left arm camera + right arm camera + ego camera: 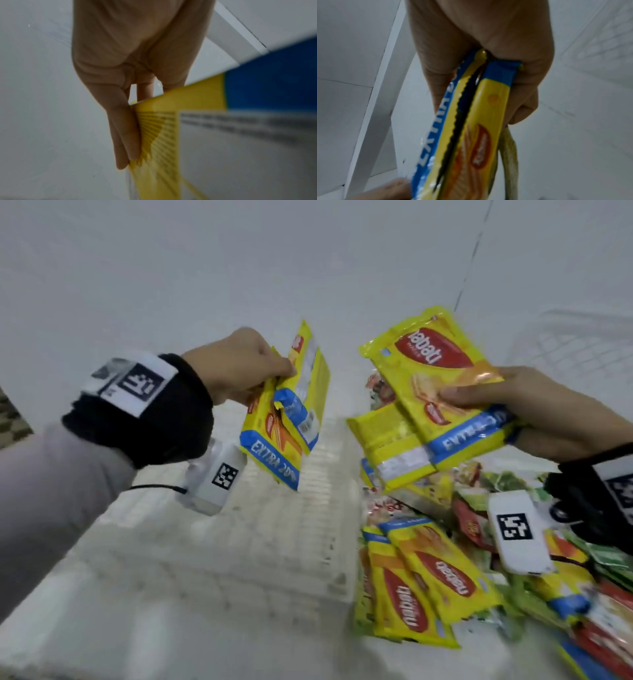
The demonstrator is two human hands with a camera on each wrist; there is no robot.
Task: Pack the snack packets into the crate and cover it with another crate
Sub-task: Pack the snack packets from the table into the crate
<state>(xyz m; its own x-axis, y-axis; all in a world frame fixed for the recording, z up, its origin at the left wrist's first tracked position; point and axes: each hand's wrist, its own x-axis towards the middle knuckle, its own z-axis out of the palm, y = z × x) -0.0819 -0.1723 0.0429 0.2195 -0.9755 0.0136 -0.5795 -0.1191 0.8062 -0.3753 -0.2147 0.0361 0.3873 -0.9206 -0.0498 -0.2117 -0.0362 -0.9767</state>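
Note:
My left hand (pixel 270 371) pinches two yellow wafer packets (pixel 284 419) by their top edge, and they hang over the white crate (pixel 239 542). The left wrist view shows the fingers (pixel 126 135) pressed flat on a yellow packet (pixel 163 135). My right hand (pixel 479 402) grips two more yellow packets (pixel 435 385) fanned out, thumb on top, above the pile. In the right wrist view the packets (pixel 471 128) are clamped between thumb and fingers. More yellow packets (pixel 424 580) lie on the pile at the right.
A heap of mixed snack packets (pixel 548 559), green, red and yellow, covers the table right of the crate. A second white mesh crate (pixel 575 347) stands at the back right. A white wall lies behind.

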